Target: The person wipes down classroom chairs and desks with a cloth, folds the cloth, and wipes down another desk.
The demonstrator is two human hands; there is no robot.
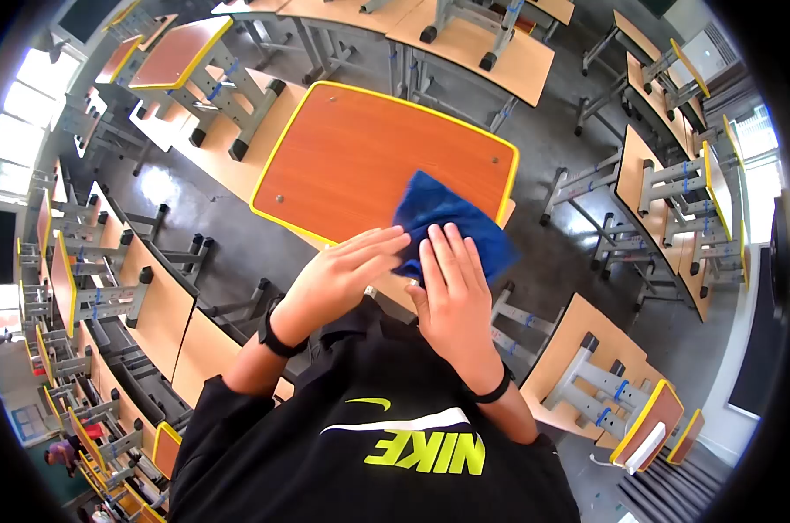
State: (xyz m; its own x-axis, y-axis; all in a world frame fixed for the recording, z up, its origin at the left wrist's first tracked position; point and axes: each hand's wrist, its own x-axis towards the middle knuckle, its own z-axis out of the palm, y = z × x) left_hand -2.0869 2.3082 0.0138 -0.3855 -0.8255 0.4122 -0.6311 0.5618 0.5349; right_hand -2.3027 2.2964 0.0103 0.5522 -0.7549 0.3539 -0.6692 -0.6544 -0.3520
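A folded blue cloth (454, 218) lies over the near right corner of an orange-brown stool top (377, 157) with a yellow rim. My right hand (456, 301) rests palm down on the cloth's near side, its fingers over the fabric and its thumb tucked at the left. Beside it, my left hand (347, 272) reaches in from the left with fingers straight and close together. Those fingertips meet the cloth's left edge. Whatever lies under both palms is hidden. Each wrist wears a black band.
Upturned stools (181, 57) stand on light wooden desks (482, 52) ahead and to both sides. The desk (155, 301) at left and the desk (578, 349) at right flank me closely. Grey floor (543, 139) shows between the rows. A person (62, 453) is at the far lower left.
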